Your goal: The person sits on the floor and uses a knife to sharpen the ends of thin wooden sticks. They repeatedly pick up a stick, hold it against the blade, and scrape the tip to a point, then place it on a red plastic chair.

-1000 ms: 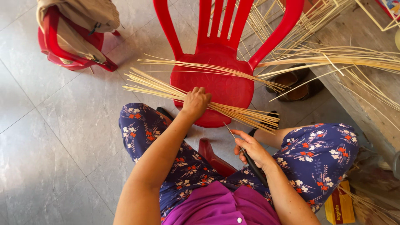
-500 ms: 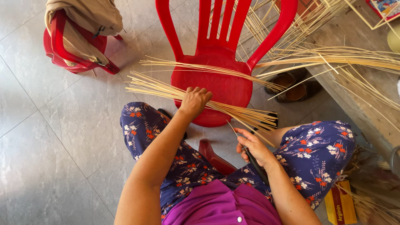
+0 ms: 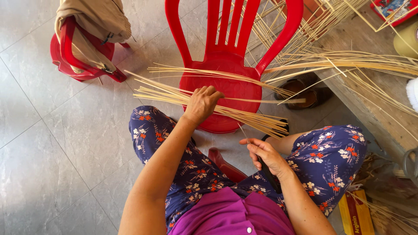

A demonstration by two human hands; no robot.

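Reaching forward from the seated body, the left arm is extended over the flower-printed knee, and the left hand (image 3: 203,103) is clenched, knuckles up, on a long bundle of thin pale bamboo strips (image 3: 244,116) laid across the seat of a red plastic chair (image 3: 226,56). The right forearm is bent close to the lap; the right hand (image 3: 264,153) is curled beside the bundle's splayed end, where a single thin bamboo sliver (image 3: 242,129) is pinched between thumb and fingers. Compared with a second ago, the bundle and both hands are placed much as before, the right hand raised only slightly.
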